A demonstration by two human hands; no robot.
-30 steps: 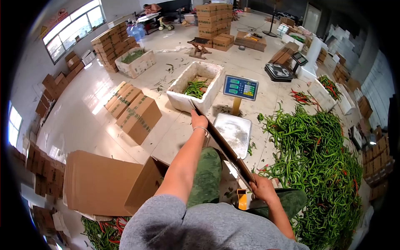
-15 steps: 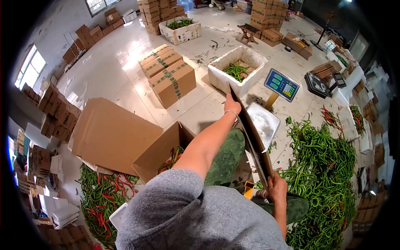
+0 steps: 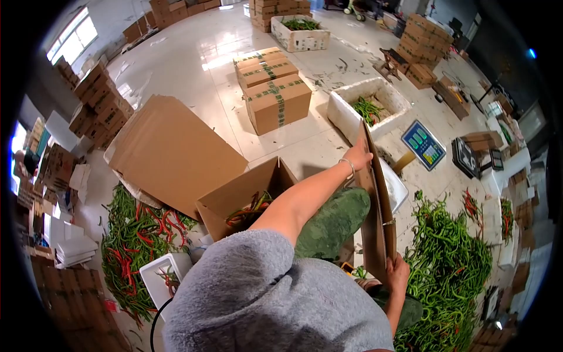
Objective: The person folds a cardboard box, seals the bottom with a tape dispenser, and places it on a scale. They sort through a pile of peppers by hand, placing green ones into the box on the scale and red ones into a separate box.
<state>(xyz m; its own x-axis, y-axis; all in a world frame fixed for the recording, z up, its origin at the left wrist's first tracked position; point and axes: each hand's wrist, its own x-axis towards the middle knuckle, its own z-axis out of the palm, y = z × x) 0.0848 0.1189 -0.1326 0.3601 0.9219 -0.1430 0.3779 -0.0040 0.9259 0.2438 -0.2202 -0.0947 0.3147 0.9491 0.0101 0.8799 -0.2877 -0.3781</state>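
A flattened cardboard carton (image 3: 373,220) stands on edge in front of me, its panels slightly apart. My left hand (image 3: 358,156) grips its far end, a bracelet at the wrist. On the near end, my right hand (image 3: 398,271) is closed around the edge. To the left of my camouflage-clad leg sits an open cardboard box (image 3: 234,205) with red and green chili peppers (image 3: 251,210) inside. Just beyond the carton, a scale with a lit display (image 3: 423,145) has its metal pan (image 3: 396,186) partly hidden behind the cardboard.
Green chilies (image 3: 448,264) are heaped on the floor at right, mixed red and green ones (image 3: 135,246) at left. Flat cardboard sheets (image 3: 176,152) lie at left. Taped cartons (image 3: 278,104) and a white foam box (image 3: 346,117) with chilies stand ahead.
The view has turned left, so the surroundings sit further right. The carton's panels have come apart somewhat and its broad side shows more; both hands still hold it.
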